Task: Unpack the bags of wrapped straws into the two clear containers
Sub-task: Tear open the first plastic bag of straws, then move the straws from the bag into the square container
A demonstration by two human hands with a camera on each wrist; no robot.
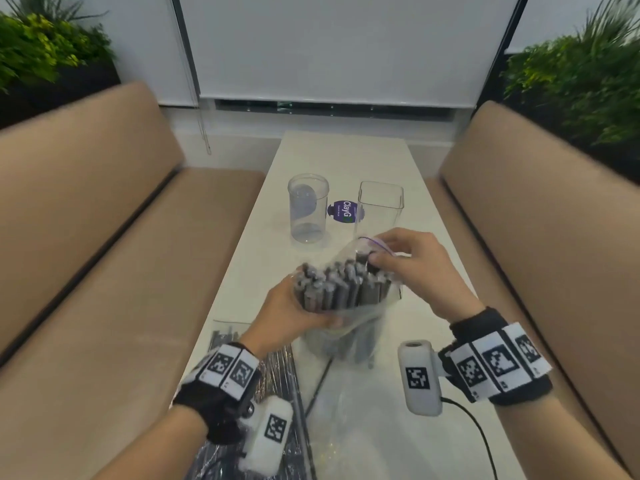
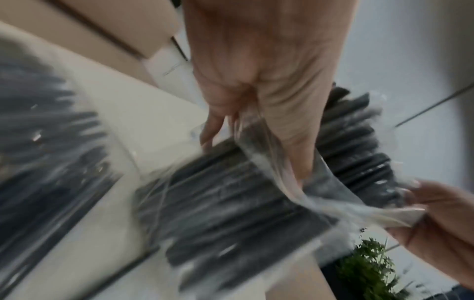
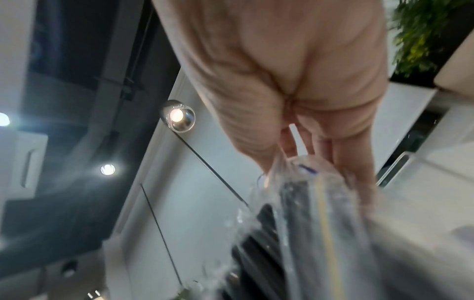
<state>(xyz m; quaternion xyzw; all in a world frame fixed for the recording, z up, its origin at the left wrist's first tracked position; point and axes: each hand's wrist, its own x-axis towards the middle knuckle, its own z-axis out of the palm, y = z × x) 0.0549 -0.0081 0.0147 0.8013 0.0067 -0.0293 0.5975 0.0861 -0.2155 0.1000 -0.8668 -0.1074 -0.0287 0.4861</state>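
Two hands on one bag (image 1: 349, 323) over the table (image 1: 346, 157) | left hand (image 1: 294, 310) grips the straw bundle (image 1: 343, 284) | right hand (image 1: 412, 268) pinches the bag mouth | risk: slippery film slips, straws spill short of both empty containers (image 1: 308, 207)

Left wrist view: heavy motion blur; straws (image 2: 231, 194) read only as dark streaks, count n/a. Second bag (image 2: 46, 154) at left edge smeared, cut off by frame. Right hand (image 2: 441, 219) cropped at right edge.
Right wrist view: open bag (image 3: 315, 223) blurred, bottom cut off; fingertips hidden behind plastic.
Head view: left hand (image 1: 287, 313) fingers hidden behind straw bundle. Purple label (image 1: 343, 211) small print illegible, partly behind square container (image 1: 381, 202).
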